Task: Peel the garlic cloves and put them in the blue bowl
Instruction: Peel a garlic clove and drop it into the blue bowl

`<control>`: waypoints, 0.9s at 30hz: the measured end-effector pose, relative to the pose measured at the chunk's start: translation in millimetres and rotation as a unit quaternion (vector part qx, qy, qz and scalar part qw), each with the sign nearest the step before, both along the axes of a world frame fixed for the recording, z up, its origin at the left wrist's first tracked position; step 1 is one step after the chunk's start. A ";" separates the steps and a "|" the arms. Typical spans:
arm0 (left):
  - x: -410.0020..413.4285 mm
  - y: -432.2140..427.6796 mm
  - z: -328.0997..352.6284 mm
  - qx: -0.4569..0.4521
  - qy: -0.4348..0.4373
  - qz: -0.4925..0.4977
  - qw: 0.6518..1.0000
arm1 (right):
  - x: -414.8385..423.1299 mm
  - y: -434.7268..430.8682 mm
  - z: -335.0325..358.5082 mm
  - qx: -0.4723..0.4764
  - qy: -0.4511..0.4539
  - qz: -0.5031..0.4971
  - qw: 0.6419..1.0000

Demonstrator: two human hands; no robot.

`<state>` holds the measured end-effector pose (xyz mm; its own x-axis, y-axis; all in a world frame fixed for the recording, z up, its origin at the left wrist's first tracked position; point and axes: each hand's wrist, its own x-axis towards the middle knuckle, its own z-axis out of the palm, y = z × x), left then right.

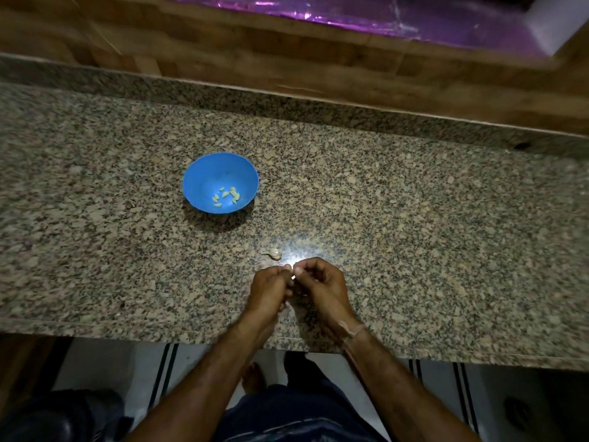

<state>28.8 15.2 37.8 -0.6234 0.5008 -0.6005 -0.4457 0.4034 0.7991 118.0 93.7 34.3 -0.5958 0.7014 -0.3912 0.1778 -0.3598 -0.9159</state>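
**Two hands, one clove, near the front edge of the counter**

Both hands are together over the counter (414, 218), close to its front edge, about midway along. The left hand (271, 287) has its fingers curled in, tips pinched on a small pale clove (292, 277). The right hand (322, 282) meets it from the other side, fingers bent and thumb and forefinger nipping the same clove. Most of the clove is hidden between the fingertips, so I can't tell how much skin is left on it.

Just beyond the hands, another piece of garlic (273, 252) lies on the stone with its skin on, by the look of it. Further back and to the left sits the blue bowl (204, 180), well apart from the hands, with a handful of peeled cloves (227, 196) in the bottom.

My read is that this is mid-peel. To do it well, one hand should hold the clove steady while the other catches a loose edge of skin with a nail and strips it off in one piece, without crushing the flesh. The bare clove then goes back-left into the bowl, and the waiting piece looks like the next one up.
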 end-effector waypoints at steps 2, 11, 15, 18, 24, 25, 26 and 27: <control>3.1 -4.6 5.0 0.022 -0.014 0.002 1.000 | 2.1 -4.3 4.2 0.017 0.005 0.003 1.000; 0.1 -23.4 6.7 0.055 0.072 0.006 0.996 | 3.6 -16.5 9.4 0.061 -0.013 -0.007 0.998; -1.5 -29.8 7.4 0.037 0.123 -0.007 0.992 | 5.0 -21.1 11.7 0.100 -0.016 0.010 0.995; -0.4 -28.7 7.4 0.036 0.131 -0.012 0.991 | 4.3 -22.7 12.9 0.112 -0.011 0.017 0.994; -2.4 -20.4 8.9 0.000 0.172 -0.019 0.985 | 1.7 -11.7 9.4 0.098 -0.001 0.037 0.994; -2.5 -18.5 8.5 -0.003 0.175 -0.021 0.984 | 0.8 -8.6 6.4 0.101 -0.009 0.041 0.994; -2.9 -16.2 7.1 -0.008 0.176 -0.025 0.984 | -0.1 -5.4 3.0 0.105 -0.019 0.043 0.993; -2.9 -13.5 5.0 -0.013 0.176 -0.028 0.984 | -0.5 -2.9 -1.1 0.108 -0.028 0.046 0.993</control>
<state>25.9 1.7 42.8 -0.7669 0.5275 -0.3657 -0.1198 0.4420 0.8890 117.5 90.8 33.3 -0.6434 0.7161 -0.2708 0.2530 -0.1350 -0.9580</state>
